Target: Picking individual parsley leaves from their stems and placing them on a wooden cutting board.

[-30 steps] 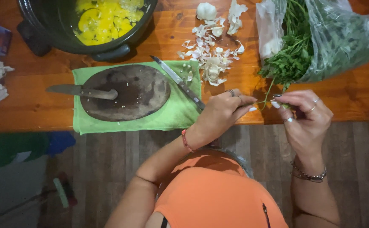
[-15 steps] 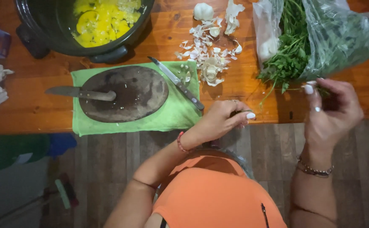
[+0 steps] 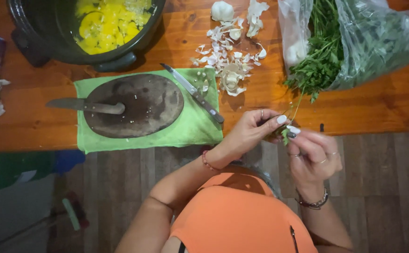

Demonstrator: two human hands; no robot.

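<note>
Nearest to the camera are the person's orange top and two bare forearms, over a grey wooden floor. Just in front of the near edge of the bench the two hands meet. The left hand (image 3: 253, 131) has its fingers curled together and pinches a small green herb sprig (image 3: 286, 133) between thumb and fingertips. The right hand (image 3: 314, 152) is beside it, fingers bent and close together, its fingertips touching the same sprig. The sprig is short, with a thin pale stem that goes up toward the bench; most of it is hidden by the fingers.

On the bench (image 3: 373, 110), near its front edge, lies a green cloth (image 3: 195, 129). On the cloth is a dark oval board (image 3: 141, 103), with one knife (image 3: 85, 106) lying across its left part, and a second knife (image 3: 195, 93) lying slanted at the right side of the cloth. Behind the cloth are garlic skins (image 3: 225, 58) and a whole garlic bulb (image 3: 222, 10). At the far right, a clear plastic bag (image 3: 382, 42) holds a bunch of green herbs (image 3: 319, 61) that spill out toward the hands. At the far left stands a dark pot (image 3: 120, 54) with yellow beaten eggs (image 3: 106, 21).
</note>
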